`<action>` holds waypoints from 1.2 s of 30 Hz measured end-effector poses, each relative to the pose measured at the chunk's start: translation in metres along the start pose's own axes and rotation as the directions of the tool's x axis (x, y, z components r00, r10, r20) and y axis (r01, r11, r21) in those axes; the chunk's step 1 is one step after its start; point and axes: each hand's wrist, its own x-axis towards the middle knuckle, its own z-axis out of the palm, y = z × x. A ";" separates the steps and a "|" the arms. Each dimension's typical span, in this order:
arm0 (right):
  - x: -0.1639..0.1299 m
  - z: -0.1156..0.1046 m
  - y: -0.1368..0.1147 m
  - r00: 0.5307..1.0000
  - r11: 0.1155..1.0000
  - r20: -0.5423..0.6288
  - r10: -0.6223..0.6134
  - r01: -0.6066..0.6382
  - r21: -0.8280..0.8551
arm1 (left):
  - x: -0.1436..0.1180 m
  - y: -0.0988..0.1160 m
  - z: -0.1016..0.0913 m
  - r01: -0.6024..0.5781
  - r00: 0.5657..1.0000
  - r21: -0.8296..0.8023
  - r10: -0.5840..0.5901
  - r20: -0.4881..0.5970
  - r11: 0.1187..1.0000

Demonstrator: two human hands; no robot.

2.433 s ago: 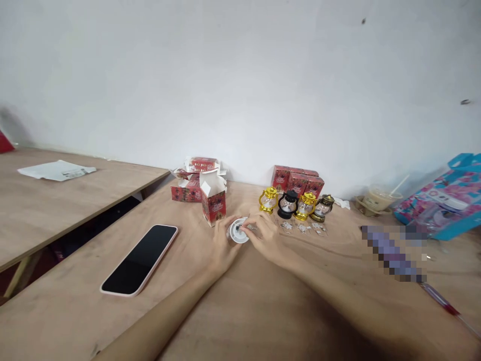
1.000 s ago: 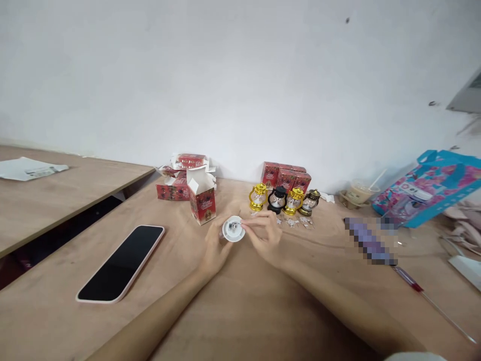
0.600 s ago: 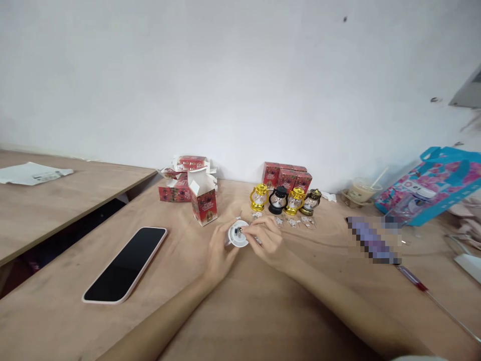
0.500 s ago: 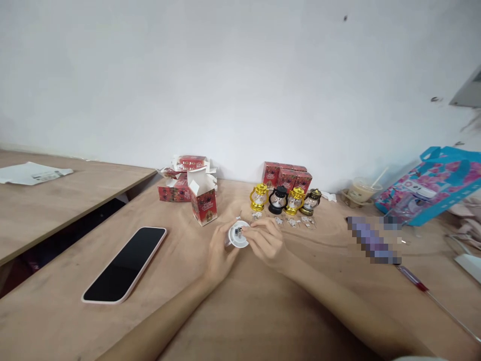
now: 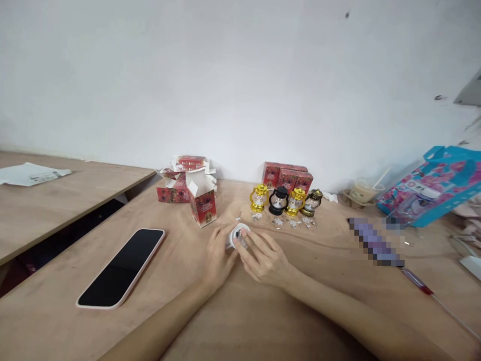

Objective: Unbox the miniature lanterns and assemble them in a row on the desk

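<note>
A small white round piece [image 5: 240, 234] with dark and shiny metal bits in its middle is held over the table, its open face toward me. My left hand [image 5: 219, 255] is closed around its left side. From the right, my right hand [image 5: 267, 258] is closed with its fingertips pressed on the rim and face of the piece, hiding part of it. Just beyond my hands stand a gold lantern [image 5: 259, 199], a black lantern [image 5: 278, 201] and a bronze lantern [image 5: 311, 203], plus a second gold one. Small white pieces with wires [image 5: 278, 222] lie before them.
An open red box [image 5: 204, 207] stands beyond my left hand, with torn boxes [image 5: 173, 194] behind it. Stacked red boxes [image 5: 287, 178] are by the wall. A phone [image 5: 122, 268] lies left; a screwdriver [image 5: 423, 287], drink cup [image 5: 363, 191] and blue bag [image 5: 432, 185] are right.
My right hand has turned, its fingers moving from the middle of the white piece to its right rim and lower side. The white piece is tilted more. My left hand keeps its hold.
</note>
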 end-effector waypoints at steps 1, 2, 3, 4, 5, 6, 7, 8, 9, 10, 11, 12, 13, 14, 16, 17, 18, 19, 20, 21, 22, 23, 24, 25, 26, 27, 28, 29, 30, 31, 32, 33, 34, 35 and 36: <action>-0.001 -0.001 0.000 1.000 1.000 0.024 -0.016 0.016 -0.008 | 0.000 0.000 0.000 -0.005 1.000 0.012 0.005 0.003 1.000; -0.001 -0.001 0.001 0.999 1.000 0.044 -0.024 0.024 0.000 | -0.001 -0.001 0.000 -0.007 1.000 0.024 0.007 0.007 1.000; -0.001 -0.001 0.002 0.998 0.999 0.060 -0.021 0.019 0.027 | -0.001 -0.001 0.000 -0.004 1.000 0.036 0.004 0.007 0.999; -0.001 -0.001 0.004 0.997 0.997 0.075 0.001 -0.006 0.072 | -0.001 -0.002 0.000 0.008 1.000 0.047 -0.008 0.001 0.999; -0.001 -0.002 0.006 0.994 0.990 0.094 0.048 -0.060 0.126 | 0.000 -0.002 -0.001 0.026 1.000 0.056 -0.026 -0.006 0.998; -0.001 -0.002 0.008 0.987 0.975 0.114 0.115 -0.134 0.178 | 0.000 -0.003 -0.001 0.044 0.999 0.061 -0.044 -0.009 0.997; -0.002 -0.002 0.009 0.975 0.953 0.123 0.184 -0.208 0.220 | 0.001 -0.003 -0.001 0.056 0.998 0.062 -0.056 -0.008 0.997; -0.004 -0.001 0.009 0.963 0.931 0.116 0.244 -0.266 0.251 | 0.001 -0.003 -0.001 0.060 0.998 0.059 -0.060 -0.003 0.996; -0.007 -0.001 0.008 0.955 0.916 0.088 0.284 -0.297 0.271 | 0.002 -0.002 -0.001 0.054 0.999 0.053 -0.054 0.004 0.997; -0.010 0.000 0.006 0.953 0.911 0.045 0.298 -0.298 0.285 | 0.002 -0.002 -0.001 0.039 0.999 0.045 -0.039 0.013 0.998; -0.013 0.000 0.003 0.958 0.916 -0.003 0.287 -0.273 0.294 | 0.002 -0.001 -0.001 0.017 1.000 0.037 -0.018 0.025 0.999; -0.016 0.001 -0.001 0.964 0.924 -0.041 0.262 -0.238 0.301 | 0.001 0.000 -0.001 -0.006 0.999 0.032 0.005 0.036 0.999; -0.019 0.001 -0.005 0.969 0.928 -0.056 0.243 -0.215 0.306 | 0.001 0.001 -0.001 -0.025 0.998 0.028 0.023 0.051 0.999; -0.021 0.001 -0.008 0.971 0.927 -0.052 0.234 -0.207 0.313 | 0.000 0.002 -0.001 -0.039 0.997 0.027 0.037 0.066 0.999; -0.024 0.001 -0.013 0.970 0.910 -0.013 0.243 -0.223 0.348 | -0.001 0.003 -0.001 -0.051 0.996 0.030 0.048 0.075 0.998; -0.025 0.001 -0.015 0.966 0.896 0.002 0.260 -0.242 0.372 | -0.001 0.003 -0.002 -0.053 0.996 0.030 0.051 0.074 0.998; -0.026 0.000 -0.015 0.959 0.882 0.003 0.282 -0.260 0.393 | 0.000 0.003 -0.002 -0.051 0.996 0.027 0.049 0.068 0.998; -0.027 0.000 -0.015 0.951 0.870 -0.018 0.307 -0.273 0.410 | 0.001 0.002 -0.003 -0.054 0.997 0.022 0.053 0.059 0.998; -0.028 -0.001 -0.015 0.940 0.863 -0.054 0.338 -0.287 0.415 | 0.002 0.000 -0.004 -0.060 0.997 0.015 0.059 0.050 0.998; -0.029 -0.002 -0.014 0.923 0.860 -0.090 0.375 -0.309 0.407 | 0.004 -0.002 -0.006 -0.066 0.997 0.010 0.066 0.041 0.998; -0.030 -0.002 -0.013 0.905 0.855 -0.107 0.412 -0.344 0.387 | 0.006 -0.005 -0.007 -0.075 0.997 0.010 0.075 0.026 0.997; -0.031 -0.002 -0.012 0.887 0.846 -0.094 0.452 -0.393 0.361 | 0.007 -0.008 -0.009 -0.083 0.997 0.016 0.083 0.005 0.996; -0.031 -0.002 -0.011 0.870 0.829 -0.048 0.491 -0.450 0.331 | 0.009 -0.011 -0.010 -0.088 0.996 0.028 0.089 -0.021 0.996; -0.032 -0.002 -0.010 0.851 0.809 0.026 0.524 -0.507 0.297 | 0.010 -0.014 -0.012 -0.082 0.995 0.044 0.084 -0.045 0.996; -0.031 -0.001 -0.009 0.829 0.788 0.114 0.548 -0.557 0.262 | 0.011 -0.016 -0.012 -0.067 0.995 0.059 0.070 -0.065 0.996; -0.031 0.000 -0.008 0.803 0.770 0.196 0.562 -0.595 0.229 | 0.012 -0.019 -0.013 -0.045 0.996 0.074 0.051 -0.080 0.996; -0.031 0.001 -0.008 0.780 0.759 0.266 0.567 -0.620 0.200 | 0.012 -0.021 -0.013 -0.023 0.996 0.090 0.031 -0.089 0.996; -0.030 0.003 -0.007 0.761 0.754 0.320 0.565 -0.633 0.176 | 0.011 -0.022 -0.012 -0.005 0.995 0.105 0.015 -0.094 0.994; -0.030 0.005 -0.007 0.747 0.754 0.359 0.560 -0.639 0.154 | 0.011 -0.023 -0.012 0.005 0.996 0.116 0.006 -0.090 0.993; -0.030 0.007 -0.006 0.738 0.757 0.382 0.556 -0.640 0.136 | 0.010 -0.023 -0.011 0.008 0.997 0.124 0.002 -0.082 0.992; -0.029 0.009 -0.005 0.736 0.762 0.391 0.553 -0.636 0.120 | 0.010 -0.023 -0.010 0.006 0.997 0.126 0.004 -0.073 0.992; -0.029 0.012 -0.004 0.739 0.770 0.392 0.548 -0.628 0.108 | 0.010 -0.022 -0.009 0.000 0.998 0.122 0.008 -0.064 0.993; -0.029 0.014 -0.003 0.745 0.780 0.390 0.541 -0.618 0.099 | 0.009 -0.021 -0.009 -0.010 0.999 0.113 0.016 -0.051 0.993; -0.030 0.017 -0.003 0.751 0.787 0.389 0.534 -0.609 0.095 | 0.009 -0.020 -0.009 -0.021 0.999 0.104 0.025 -0.037 0.994; -0.031 0.019 -0.002 0.756 0.793 0.390 0.525 -0.601 0.097 | 0.009 -0.018 -0.009 -0.032 0.999 0.096 0.034 -0.023 0.995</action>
